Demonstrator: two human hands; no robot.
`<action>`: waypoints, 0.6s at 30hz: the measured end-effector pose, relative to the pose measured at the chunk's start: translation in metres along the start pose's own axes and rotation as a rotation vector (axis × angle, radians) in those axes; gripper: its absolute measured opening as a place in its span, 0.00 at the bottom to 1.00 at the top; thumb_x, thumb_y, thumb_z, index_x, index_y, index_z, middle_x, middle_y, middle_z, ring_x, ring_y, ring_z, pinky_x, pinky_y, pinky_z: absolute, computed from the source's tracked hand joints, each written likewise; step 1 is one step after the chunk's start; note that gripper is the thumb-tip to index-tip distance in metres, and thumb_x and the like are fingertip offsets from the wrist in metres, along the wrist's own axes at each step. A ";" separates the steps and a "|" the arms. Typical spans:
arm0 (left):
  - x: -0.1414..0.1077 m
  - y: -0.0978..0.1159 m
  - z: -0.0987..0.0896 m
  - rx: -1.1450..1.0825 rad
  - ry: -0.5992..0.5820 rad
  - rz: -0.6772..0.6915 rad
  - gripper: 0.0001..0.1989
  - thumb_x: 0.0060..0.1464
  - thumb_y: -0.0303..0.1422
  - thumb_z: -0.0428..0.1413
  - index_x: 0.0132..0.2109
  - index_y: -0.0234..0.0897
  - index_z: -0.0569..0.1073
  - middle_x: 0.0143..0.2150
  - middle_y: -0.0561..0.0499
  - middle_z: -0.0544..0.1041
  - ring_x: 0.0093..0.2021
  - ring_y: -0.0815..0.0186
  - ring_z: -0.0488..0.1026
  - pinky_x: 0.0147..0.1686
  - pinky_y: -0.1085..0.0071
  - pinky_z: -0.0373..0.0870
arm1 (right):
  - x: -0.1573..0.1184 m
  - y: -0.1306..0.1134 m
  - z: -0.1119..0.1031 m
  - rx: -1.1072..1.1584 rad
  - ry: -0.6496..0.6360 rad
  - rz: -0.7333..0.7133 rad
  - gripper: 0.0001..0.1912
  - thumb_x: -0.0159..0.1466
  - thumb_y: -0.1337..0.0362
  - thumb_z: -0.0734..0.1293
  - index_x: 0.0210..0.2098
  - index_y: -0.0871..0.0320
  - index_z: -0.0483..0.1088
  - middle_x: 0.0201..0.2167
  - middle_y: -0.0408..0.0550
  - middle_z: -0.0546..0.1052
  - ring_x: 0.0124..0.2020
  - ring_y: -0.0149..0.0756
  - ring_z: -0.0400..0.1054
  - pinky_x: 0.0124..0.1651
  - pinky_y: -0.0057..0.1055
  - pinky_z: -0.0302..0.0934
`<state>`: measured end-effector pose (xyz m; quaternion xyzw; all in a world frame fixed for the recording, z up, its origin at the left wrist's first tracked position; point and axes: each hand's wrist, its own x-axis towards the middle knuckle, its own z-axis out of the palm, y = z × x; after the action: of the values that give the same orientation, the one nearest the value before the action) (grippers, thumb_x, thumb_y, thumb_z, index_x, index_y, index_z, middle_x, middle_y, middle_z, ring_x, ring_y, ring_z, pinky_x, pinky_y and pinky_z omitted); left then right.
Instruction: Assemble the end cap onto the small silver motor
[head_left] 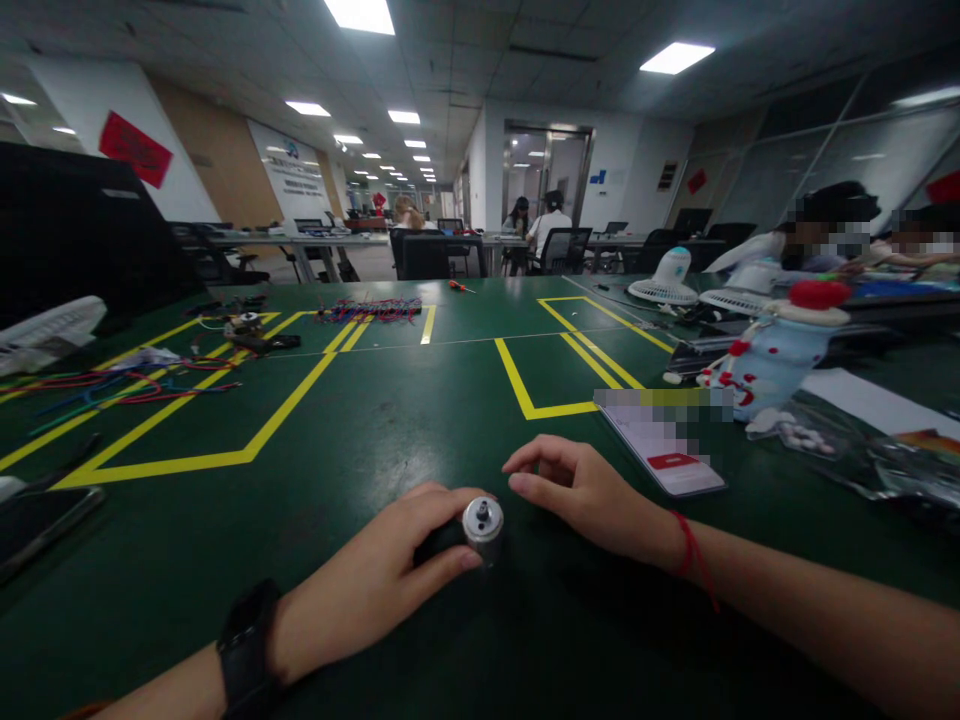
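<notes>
The left hand is holding a small metal motor, its thumb and forefinger closing around the sides from the left. The motor is standing upright between the two hands, with its short shaft pointing up. Its base seems to be resting on the green table, though the shade below is making that hard to be sure of. The right hand is hovering just beside the motor without touching it; its fingers are curling loosely and its thumb is leaving a narrow gap, with nothing in the grasp. A dark watch is circling the left wrist, and a red string is hanging around the right one.

A phone is lying just past the right hand, its screen facing up. Farther right, a blue bottle with a red top is standing near two white fans. Loose wires are spreading over the left side, across yellow tape, while a bundle of red and blue wires is lying farther back. A screwdriver is lying near the far edge.
</notes>
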<state>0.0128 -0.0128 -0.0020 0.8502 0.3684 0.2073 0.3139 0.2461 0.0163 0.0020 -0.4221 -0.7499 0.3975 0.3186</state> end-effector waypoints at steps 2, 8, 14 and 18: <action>0.001 0.000 0.001 0.006 -0.001 0.000 0.13 0.62 0.32 0.53 0.54 0.46 0.67 0.45 0.52 0.73 0.43 0.60 0.69 0.43 0.65 0.66 | -0.001 -0.010 0.006 -0.081 -0.024 -0.126 0.14 0.59 0.56 0.68 0.41 0.56 0.73 0.34 0.43 0.68 0.29 0.28 0.59 0.30 0.26 0.55; 0.001 -0.004 0.004 0.029 0.019 0.011 0.11 0.62 0.34 0.53 0.51 0.44 0.68 0.43 0.51 0.73 0.42 0.60 0.69 0.42 0.66 0.66 | 0.001 -0.028 0.011 -0.056 0.057 -0.241 0.08 0.61 0.60 0.67 0.37 0.56 0.75 0.34 0.44 0.67 0.30 0.27 0.59 0.31 0.26 0.56; 0.001 -0.002 0.001 0.001 0.005 0.022 0.15 0.63 0.34 0.52 0.56 0.48 0.65 0.46 0.52 0.73 0.43 0.61 0.70 0.44 0.66 0.66 | -0.004 -0.011 -0.010 -0.134 -0.090 -0.204 0.06 0.60 0.62 0.68 0.36 0.57 0.75 0.35 0.45 0.70 0.34 0.31 0.64 0.36 0.29 0.59; 0.001 -0.004 0.001 -0.003 0.015 0.028 0.17 0.63 0.33 0.52 0.58 0.49 0.64 0.48 0.51 0.73 0.45 0.60 0.69 0.45 0.64 0.65 | -0.014 0.008 -0.014 -0.256 -0.228 -0.223 0.07 0.59 0.63 0.69 0.38 0.55 0.76 0.38 0.46 0.70 0.38 0.33 0.65 0.42 0.31 0.61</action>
<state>0.0116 -0.0103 -0.0056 0.8531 0.3587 0.2187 0.3095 0.2669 0.0110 -0.0002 -0.3257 -0.8677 0.3061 0.2174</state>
